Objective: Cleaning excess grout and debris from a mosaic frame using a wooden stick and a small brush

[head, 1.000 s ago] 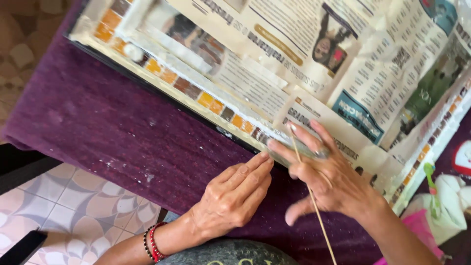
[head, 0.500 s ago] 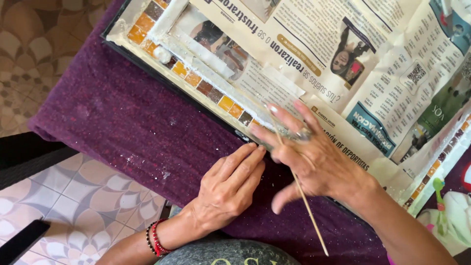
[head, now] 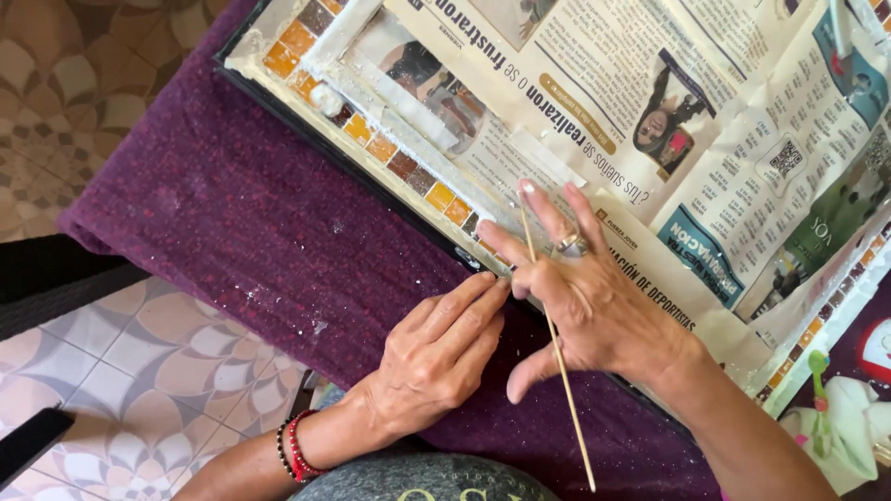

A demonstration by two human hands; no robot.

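A flat frame (head: 316, 88) edged with small orange, brown and white mosaic tiles lies on a purple cloth (head: 241, 232); newspaper (head: 668, 102) covers its middle. My right hand (head: 585, 297) rests flat on the frame's near edge, a thin wooden stick (head: 557, 343) held between its fingers and pointing toward me. A ring sits on one finger. My left hand (head: 441, 353) lies on the cloth beside it, fingers together, tips touching the frame's edge by the tile row. Red and black bracelets circle the left wrist.
Patterned floor tiles (head: 139, 371) show at the left beyond the cloth's edge. A dark object (head: 37, 441) lies at the lower left. At the right edge are white and pink items with a green-handled tool (head: 821, 390). White specks dot the cloth.
The view has shifted, so the frame and hands sit lower right. My right hand slid a little along the frame's edge with the stick; my left hand stays next to it.
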